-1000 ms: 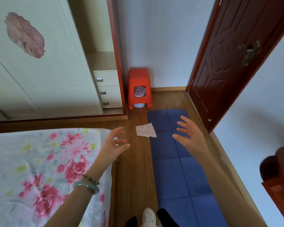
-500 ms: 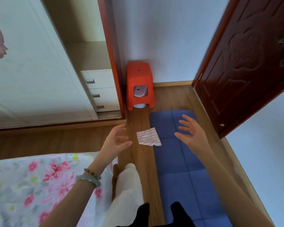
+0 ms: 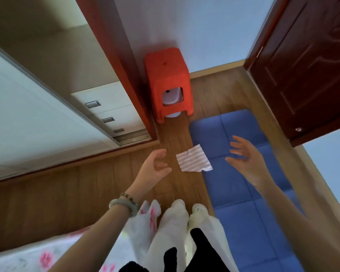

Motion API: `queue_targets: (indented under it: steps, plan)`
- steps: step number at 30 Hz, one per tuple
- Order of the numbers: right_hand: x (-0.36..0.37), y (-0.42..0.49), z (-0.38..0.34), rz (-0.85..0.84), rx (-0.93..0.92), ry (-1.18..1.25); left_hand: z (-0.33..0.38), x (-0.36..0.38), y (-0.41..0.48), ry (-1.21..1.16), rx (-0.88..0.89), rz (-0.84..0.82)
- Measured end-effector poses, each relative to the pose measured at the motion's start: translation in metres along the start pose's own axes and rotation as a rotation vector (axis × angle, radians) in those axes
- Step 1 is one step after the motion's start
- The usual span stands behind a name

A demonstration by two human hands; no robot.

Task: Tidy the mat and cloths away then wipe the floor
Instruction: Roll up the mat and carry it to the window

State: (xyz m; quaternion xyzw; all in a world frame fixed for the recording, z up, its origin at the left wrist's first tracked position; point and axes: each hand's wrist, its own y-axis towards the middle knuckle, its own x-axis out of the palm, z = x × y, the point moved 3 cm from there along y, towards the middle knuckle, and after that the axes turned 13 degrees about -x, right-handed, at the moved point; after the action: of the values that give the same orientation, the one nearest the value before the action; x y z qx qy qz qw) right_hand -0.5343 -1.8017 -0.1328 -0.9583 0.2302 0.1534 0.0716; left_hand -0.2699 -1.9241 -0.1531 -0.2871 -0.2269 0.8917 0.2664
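Both hands are empty: the left hand (image 3: 154, 167) loosely curled, the right hand (image 3: 247, 161) spread wide. Between them the striped cloth (image 3: 193, 159) lies across the blue mat (image 3: 234, 193)'s left edge onto the floor (image 3: 47, 203). It looks light and limp, so pinching a corner should lift it. Compared with half a second ago, the person stands closer and the bed (image 3: 28, 256) has nearly left view.

Centre: open wood floor (image 3: 175, 134) and blue mat (image 3: 234, 193) around striped cloth (image 3: 193, 159). Above: red stool (image 3: 168, 75). Upper right: door (image 3: 306, 65). Left: wardrobe (image 3: 37, 114).
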Motion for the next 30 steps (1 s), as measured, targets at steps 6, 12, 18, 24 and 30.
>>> queue_targets:
  steps: [6,12,18,24,30]
  plan:
    - [0.045,0.057,0.118,-0.031,0.135,-0.068,-0.082,0.046,0.108,-0.015,-0.181,-0.062]
    - [0.110,0.113,0.303,-0.046,0.242,-0.126,-0.213,0.133,0.251,0.029,-0.341,-0.062]
    - [0.169,0.164,0.503,-0.042,0.298,-0.183,-0.339,0.230,0.389,0.026,-0.426,0.001]
    - [0.213,0.210,0.660,-0.055,0.366,-0.293,-0.431,0.297,0.491,-0.052,-0.527,0.128]
    - [0.233,0.242,0.738,-0.040,0.342,-0.560,-0.463,0.329,0.532,-0.007,-0.542,0.186]
